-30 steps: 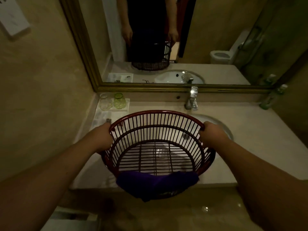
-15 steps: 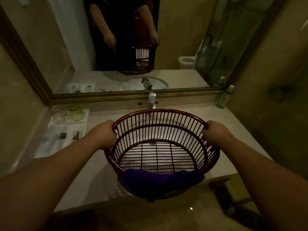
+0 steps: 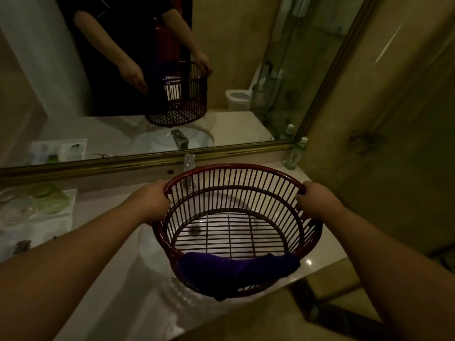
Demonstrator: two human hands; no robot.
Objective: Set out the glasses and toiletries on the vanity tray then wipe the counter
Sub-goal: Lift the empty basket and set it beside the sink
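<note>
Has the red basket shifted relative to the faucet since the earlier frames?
Yes. The basket has moved rightward: the faucet, formerly right of centre, now sits left of centre behind its rim.

Pale counter (image 3: 118, 279): white tray (image 3: 66, 217), green bottle (image 3: 295, 153).

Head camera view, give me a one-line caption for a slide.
Both hands, left hand and right hand, hold a red slatted basket, purple cloth draped over its rim, above the sink.
</note>
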